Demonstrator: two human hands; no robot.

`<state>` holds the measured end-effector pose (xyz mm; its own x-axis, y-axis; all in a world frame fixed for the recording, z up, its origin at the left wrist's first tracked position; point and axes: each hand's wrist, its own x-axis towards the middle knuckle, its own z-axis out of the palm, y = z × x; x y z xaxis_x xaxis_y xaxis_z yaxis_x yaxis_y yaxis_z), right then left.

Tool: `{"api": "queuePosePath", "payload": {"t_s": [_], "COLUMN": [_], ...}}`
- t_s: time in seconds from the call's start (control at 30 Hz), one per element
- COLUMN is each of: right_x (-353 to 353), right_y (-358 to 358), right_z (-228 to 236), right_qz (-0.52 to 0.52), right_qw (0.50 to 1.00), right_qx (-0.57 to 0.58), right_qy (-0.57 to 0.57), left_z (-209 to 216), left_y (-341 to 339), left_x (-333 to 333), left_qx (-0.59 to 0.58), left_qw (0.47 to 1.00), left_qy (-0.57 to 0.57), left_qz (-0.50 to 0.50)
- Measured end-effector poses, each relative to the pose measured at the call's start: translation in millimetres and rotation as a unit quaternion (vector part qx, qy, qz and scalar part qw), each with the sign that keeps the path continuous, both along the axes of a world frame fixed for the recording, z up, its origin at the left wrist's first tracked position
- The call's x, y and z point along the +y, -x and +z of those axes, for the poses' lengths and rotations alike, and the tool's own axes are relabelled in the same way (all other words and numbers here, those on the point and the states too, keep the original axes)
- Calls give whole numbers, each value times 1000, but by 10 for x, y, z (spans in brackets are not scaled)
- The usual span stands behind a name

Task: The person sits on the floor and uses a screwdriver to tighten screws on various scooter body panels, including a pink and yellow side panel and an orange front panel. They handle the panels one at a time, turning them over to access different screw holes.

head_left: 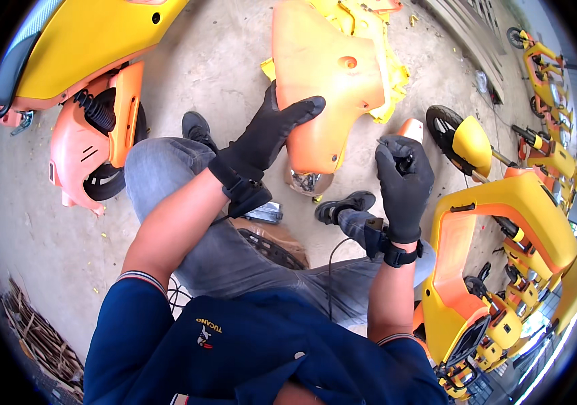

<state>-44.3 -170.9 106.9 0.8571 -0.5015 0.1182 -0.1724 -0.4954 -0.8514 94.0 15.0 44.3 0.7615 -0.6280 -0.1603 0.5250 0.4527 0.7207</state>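
"Hands first: how are they set?"

"Left hand (258, 135), in a black glove, grips the left edge of an orange panel (315, 74), thumb flat on its face and fingers mostly hidden. Right hand (404, 182), gloved too, is folded into a loose fist apart from the panel; I cannot tell whether anything sits inside it."

"And around them, biggest down?"

"A concrete floor (25, 223) runs under everything. On the left stands a yellow scooter body (86, 54) with an orange-guarded wheel near it; on the right, a yellow-and-orange scooter frame (552, 223), more yellow machines beyond."

"Where exactly is the panel?"

"Ahead of the seated person's knees, tilted, its narrow end toward them, mostly left of the right hand."

"Smaller than that?"

"Yellow parts (396, 74) show just past the panel's right edge. Near the left knee is a silvery box (265, 213). Metal bits (309, 181) show below the panel's narrow end. Last, a round recess (349, 62) on the panel's face."
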Motion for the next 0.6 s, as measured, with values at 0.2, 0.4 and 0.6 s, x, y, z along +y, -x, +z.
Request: {"api": "queuePosePath", "payload": {"t_s": [0.2, 0.4, 0.6], "right_x": [115, 121, 170], "right_y": [-293, -365, -421], "right_z": [165, -1, -72], "right_qz": [7, 2, -21], "right_qw": [984, 968, 964], "right_qx": [-23, -22, -10], "right_qy": [178, 251, 265], "left_z": [36, 43, 76], "left_y": [39, 82, 103], "left_x": [-33, -56, -45], "left_qx": [-13, -8, -20], "left_qw": [1000, 1000, 1000], "left_qy": [-6, -15, -9], "left_qz": [4, 23, 17]}}
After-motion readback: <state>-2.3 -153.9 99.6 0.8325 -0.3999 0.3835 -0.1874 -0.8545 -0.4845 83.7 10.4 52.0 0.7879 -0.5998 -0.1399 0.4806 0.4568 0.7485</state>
